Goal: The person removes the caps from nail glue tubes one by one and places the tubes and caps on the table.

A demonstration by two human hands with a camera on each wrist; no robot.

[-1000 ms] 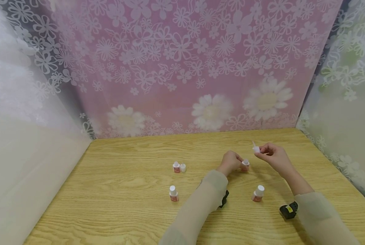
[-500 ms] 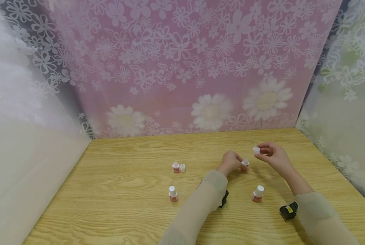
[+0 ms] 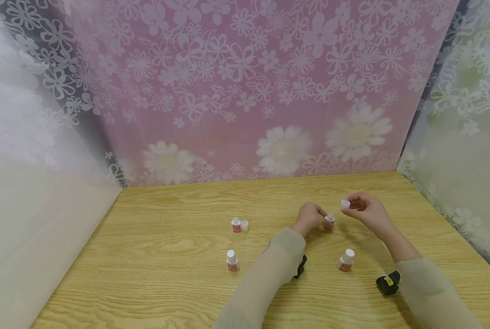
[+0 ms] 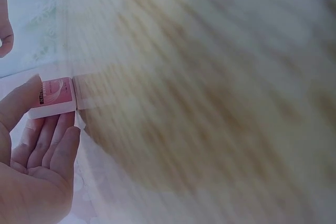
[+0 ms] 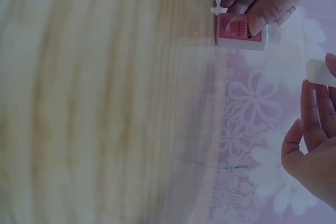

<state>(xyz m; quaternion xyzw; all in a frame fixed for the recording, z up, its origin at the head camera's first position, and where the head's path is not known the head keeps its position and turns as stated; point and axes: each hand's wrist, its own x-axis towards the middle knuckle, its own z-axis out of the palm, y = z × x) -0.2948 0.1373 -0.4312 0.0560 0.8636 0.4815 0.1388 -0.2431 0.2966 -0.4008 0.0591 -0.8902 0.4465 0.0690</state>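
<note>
On the right half of the table my left hand (image 3: 312,216) grips a small white bottle (image 3: 329,218) with a red label; its cap is off. The right wrist view shows that bottle (image 5: 240,31) with its base against the wood and the thumb pressed on its label. Just right of it and a little higher, my right hand (image 3: 367,210) pinches a white cap (image 3: 345,204) between thumb and fingers, apart from the bottle. In the left wrist view the label (image 4: 55,92) faces the camera, and only part of my right hand (image 4: 5,38) appears.
An uncapped bottle (image 3: 236,225) stands left of centre beside its loose white cap (image 3: 245,225). Nearer me are two capped bottles, one at left (image 3: 232,261) and one at right (image 3: 346,260). Black wrist devices (image 3: 387,283) sit at both wrists. A pink flowered curtain (image 3: 245,91) closes the back.
The cap in my right hand has tipped; the thin tip that pointed up from it a second ago no longer shows. The left hand and its bottle have stayed in place.
</note>
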